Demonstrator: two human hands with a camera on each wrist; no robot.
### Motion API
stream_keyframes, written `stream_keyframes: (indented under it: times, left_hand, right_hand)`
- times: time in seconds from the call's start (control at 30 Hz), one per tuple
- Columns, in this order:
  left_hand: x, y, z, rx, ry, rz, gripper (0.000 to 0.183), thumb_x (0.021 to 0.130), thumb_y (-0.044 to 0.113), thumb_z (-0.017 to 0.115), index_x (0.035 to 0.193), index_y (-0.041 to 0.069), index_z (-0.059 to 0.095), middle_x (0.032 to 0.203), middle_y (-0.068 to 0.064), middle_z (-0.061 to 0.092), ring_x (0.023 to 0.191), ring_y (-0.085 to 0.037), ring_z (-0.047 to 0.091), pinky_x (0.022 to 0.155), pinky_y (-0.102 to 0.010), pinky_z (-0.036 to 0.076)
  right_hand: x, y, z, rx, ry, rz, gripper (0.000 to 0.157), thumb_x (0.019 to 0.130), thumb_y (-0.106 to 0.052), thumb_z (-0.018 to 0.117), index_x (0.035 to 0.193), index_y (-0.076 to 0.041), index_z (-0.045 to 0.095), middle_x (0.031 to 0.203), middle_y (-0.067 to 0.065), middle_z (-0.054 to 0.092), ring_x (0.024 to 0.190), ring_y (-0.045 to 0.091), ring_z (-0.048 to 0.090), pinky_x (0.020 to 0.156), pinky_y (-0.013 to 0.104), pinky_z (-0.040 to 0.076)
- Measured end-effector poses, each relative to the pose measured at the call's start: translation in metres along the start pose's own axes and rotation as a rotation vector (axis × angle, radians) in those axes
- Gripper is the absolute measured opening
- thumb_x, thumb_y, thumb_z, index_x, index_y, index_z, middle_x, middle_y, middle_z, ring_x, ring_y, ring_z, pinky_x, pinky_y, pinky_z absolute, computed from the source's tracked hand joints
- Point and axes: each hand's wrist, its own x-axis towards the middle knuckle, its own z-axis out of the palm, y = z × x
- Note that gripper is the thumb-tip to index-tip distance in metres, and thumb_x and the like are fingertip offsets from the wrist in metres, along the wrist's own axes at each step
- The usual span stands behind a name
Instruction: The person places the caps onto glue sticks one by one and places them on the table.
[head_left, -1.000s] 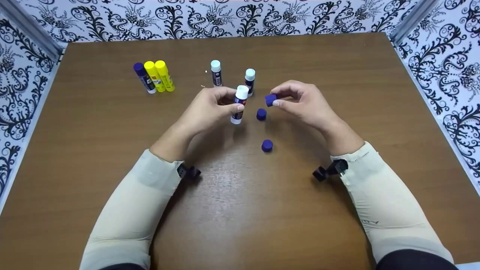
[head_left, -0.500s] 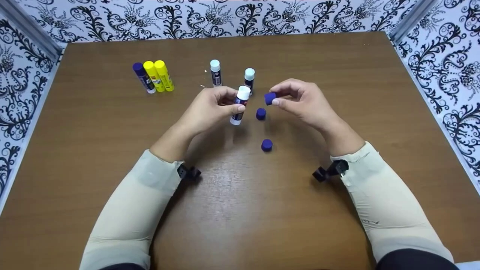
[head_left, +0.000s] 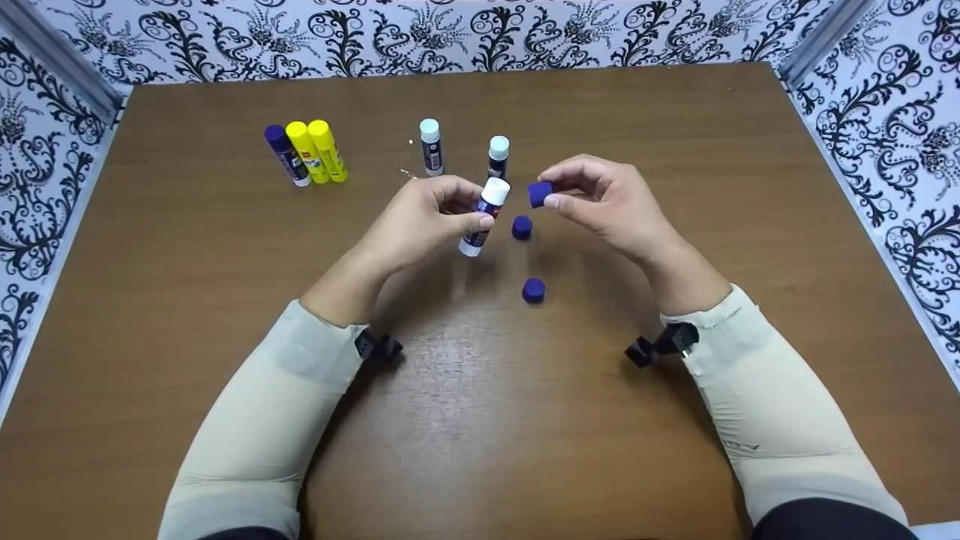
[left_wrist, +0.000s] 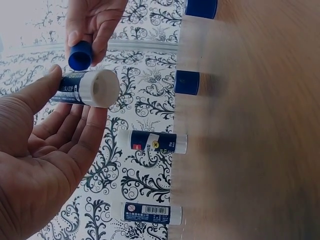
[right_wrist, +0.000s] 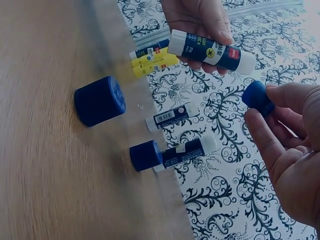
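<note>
My left hand (head_left: 435,217) pinches a dark blue glue stick (head_left: 482,217) above the table, its white top tilted to the right. In the right wrist view, the label of this glue stick (right_wrist: 212,52) reads "glue stick". Between thumb and fingers of my right hand (head_left: 600,195) is a blue cap (head_left: 540,194), just right of the glue stick's top and apart from it. The hollow underside of that cap (left_wrist: 80,61) shows in the left wrist view. Two more blue caps, one nearer the hands (head_left: 522,227) and one closer to me (head_left: 533,290), stand on the table.
Two uncapped glue sticks, one at left (head_left: 431,148) and one at right (head_left: 498,157), stand upright behind my hands. Farther left, a blue-capped glue stick (head_left: 288,155) stands beside two yellow ones (head_left: 319,152). Patterned panels (head_left: 480,37) border the wooden table (head_left: 450,420).
The glue stick in my left hand has tilted further, its white top swinging right toward the cap. My right hand, still holding the cap, has shifted up very slightly.
</note>
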Motion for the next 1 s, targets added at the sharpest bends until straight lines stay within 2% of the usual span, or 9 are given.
stream_keyframes:
  times: [0.37, 1.0]
  left_hand:
    - [-0.002, 0.003, 0.004, 0.012, -0.043, 0.046, 0.034, 0.093, 0.025, 0.08, 0.124, 0.011, 0.075, 0.111, -0.006, 0.076, 0.099, -0.017, 0.069, 0.088, -0.029, 0.058]
    - [-0.007, 0.007, 0.007, 0.031, -0.073, 0.08, 0.033, 0.094, 0.027, 0.079, 0.125, 0.016, 0.076, 0.112, 0.0, 0.076, 0.096, -0.016, 0.068, 0.085, -0.029, 0.057]
  right_hand:
    - [-0.004, -0.007, 0.004, 0.065, -0.001, -0.024, 0.026, 0.093, -0.001, 0.075, 0.118, 0.004, 0.072, 0.111, 0.01, 0.074, 0.105, 0.025, 0.072, 0.091, 0.026, 0.06]
    - [-0.007, -0.011, 0.008, 0.069, -0.026, -0.049, 0.024, 0.093, -0.001, 0.075, 0.117, 0.001, 0.074, 0.115, 0.013, 0.072, 0.105, 0.028, 0.071, 0.089, 0.026, 0.06]
